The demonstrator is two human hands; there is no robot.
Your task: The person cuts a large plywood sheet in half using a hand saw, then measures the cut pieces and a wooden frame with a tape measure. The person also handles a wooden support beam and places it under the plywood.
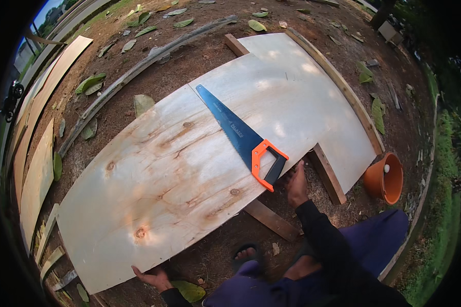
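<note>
A large plywood sheet point(153, 179) with brown stains and knots lies slanted in front of me. My left hand point(156, 280) is at its near left edge, one finger stretched along the rim and the others partly under it. Farther right, my right hand point(296, 187) grips the near edge from below, its fingers partly hidden beneath the wood. Close to that hand, a handsaw point(233, 128) with a blue blade and an orange and black handle rests flat on the sheet. Its handle reaches the near edge.
Another pale sheet point(338, 123) lies beyond, bordered by a long timber point(338, 82). Wooden battens point(274, 221) stick out underneath. An orange bucket point(383, 180) stands at right. More plywood strips point(41, 158) and a long pole point(133, 71) lie left, among leaves on bare soil.
</note>
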